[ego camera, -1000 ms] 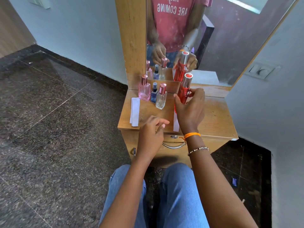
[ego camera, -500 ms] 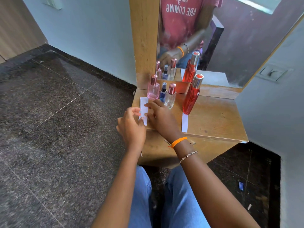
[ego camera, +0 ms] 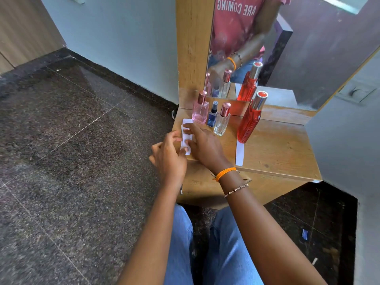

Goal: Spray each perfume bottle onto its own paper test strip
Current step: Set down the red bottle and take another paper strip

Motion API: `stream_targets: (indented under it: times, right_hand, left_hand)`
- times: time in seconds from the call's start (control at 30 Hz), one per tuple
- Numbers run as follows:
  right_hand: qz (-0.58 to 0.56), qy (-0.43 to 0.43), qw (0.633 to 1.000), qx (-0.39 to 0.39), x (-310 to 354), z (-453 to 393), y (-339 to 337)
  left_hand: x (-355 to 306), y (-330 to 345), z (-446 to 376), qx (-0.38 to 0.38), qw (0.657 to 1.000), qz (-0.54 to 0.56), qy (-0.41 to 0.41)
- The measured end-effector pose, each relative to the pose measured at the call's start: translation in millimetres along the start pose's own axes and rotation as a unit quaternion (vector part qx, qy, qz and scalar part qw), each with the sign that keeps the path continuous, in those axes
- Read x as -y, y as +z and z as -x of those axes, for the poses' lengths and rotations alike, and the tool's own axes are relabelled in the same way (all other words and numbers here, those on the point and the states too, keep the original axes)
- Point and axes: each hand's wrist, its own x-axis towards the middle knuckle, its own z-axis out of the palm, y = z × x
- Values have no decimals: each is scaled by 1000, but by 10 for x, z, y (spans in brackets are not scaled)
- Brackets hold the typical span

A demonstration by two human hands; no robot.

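Observation:
Several perfume bottles stand on the small wooden table (ego camera: 277, 147): a pink square bottle (ego camera: 199, 109), a small blue bottle (ego camera: 213, 115), a clear bottle (ego camera: 222, 120) with a rose cap, and a tall red bottle (ego camera: 249, 120) with a silver cap. One white paper strip (ego camera: 239, 153) lies in front of the red bottle. A small stack of white strips (ego camera: 186, 135) lies at the table's left edge. My right hand (ego camera: 202, 144) rests its fingers on this stack. My left hand (ego camera: 168, 156) pinches the stack's near end with thumb and fingertips.
A mirror (ego camera: 287, 48) in a wooden frame stands behind the bottles and reflects them. A grey wall (ego camera: 345, 140) closes the right side. Dark speckled floor tiles (ego camera: 72, 161) spread to the left. My knees in blue jeans (ego camera: 222, 243) are below the table.
My right hand left the red bottle and crossed to the strip stack at the left. My left hand moved up to the same stack. The view shifted left.

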Motion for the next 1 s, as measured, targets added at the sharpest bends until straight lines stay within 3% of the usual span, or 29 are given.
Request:
stream_targets:
  times: [0.17, 0.37, 0.77, 1.0]
  right_hand:
    - [-172, 63, 980, -73, -4, 69, 57]
    - [-341, 104, 931, -85, 104, 81, -49]
    - [-385, 184, 895, -128, 96, 3, -79]
    - [-435, 172, 876, -115, 114, 29, -192]
  left_hand:
    - [-14, -19, -11, 1, 1000, -2, -7]
    - [-57, -58, -33, 12, 1000, 10, -24]
    - [-52, -87, -93, 18, 1000, 18, 5]
    - [-183, -139, -168, 71, 980, 184, -7]
